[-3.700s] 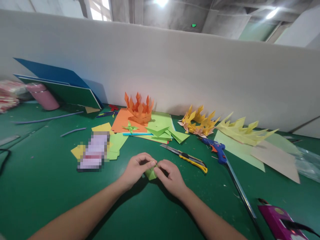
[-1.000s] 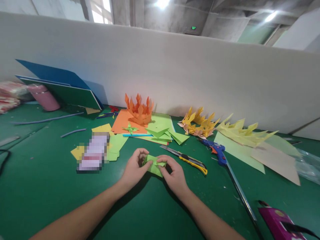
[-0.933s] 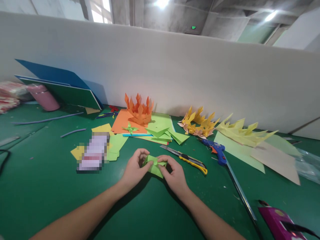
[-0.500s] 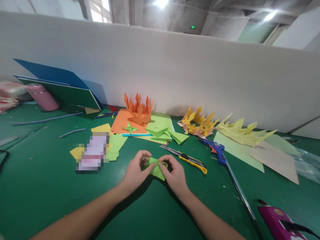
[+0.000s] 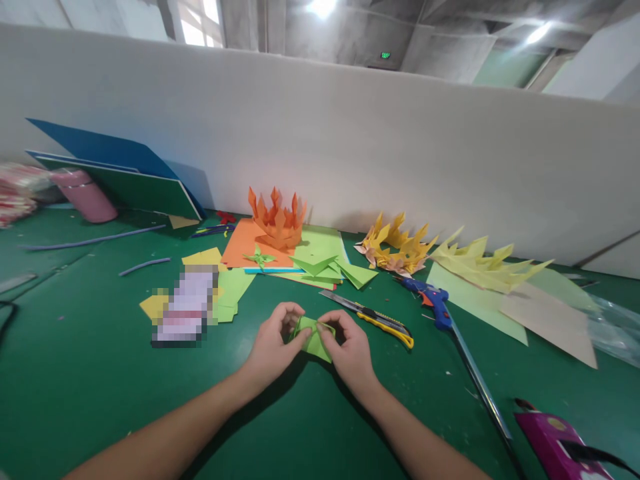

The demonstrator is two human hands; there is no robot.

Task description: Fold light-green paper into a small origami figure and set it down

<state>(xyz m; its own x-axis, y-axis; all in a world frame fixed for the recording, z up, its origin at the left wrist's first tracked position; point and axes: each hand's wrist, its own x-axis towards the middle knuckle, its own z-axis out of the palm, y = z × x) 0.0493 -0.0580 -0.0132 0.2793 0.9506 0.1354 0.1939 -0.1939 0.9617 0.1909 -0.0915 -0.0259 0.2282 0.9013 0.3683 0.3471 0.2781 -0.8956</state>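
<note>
A small folded piece of green paper [image 5: 317, 345] is held between both hands, just above the green table. My left hand [image 5: 278, 340] pinches its left side, thumb on the near face. On the right side my right hand [image 5: 350, 343] does the same, thumb and forefinger closed on the upper edge. The fingertips behind the paper are partly hidden. Beyond the hands lie folded green paper pieces [image 5: 325, 268] and a green paper star shape [image 5: 260, 257]. A utility knife [image 5: 385, 323] with a yellow handle and its blade out lies to the right of my right hand.
An orange paper crown [image 5: 279, 223], a golden paper crown [image 5: 397, 243] and a pale yellow one [image 5: 493, 263] stand along the white partition [image 5: 320, 133]. Right of the knife lies a blue glue gun [image 5: 440, 307] with a long glue stick. A pixelated object [image 5: 186, 303] lies left.
The hands keep their hold on the green paper. My left fingers and the paper's left edge have shifted very slightly; everything else stays in place.
</note>
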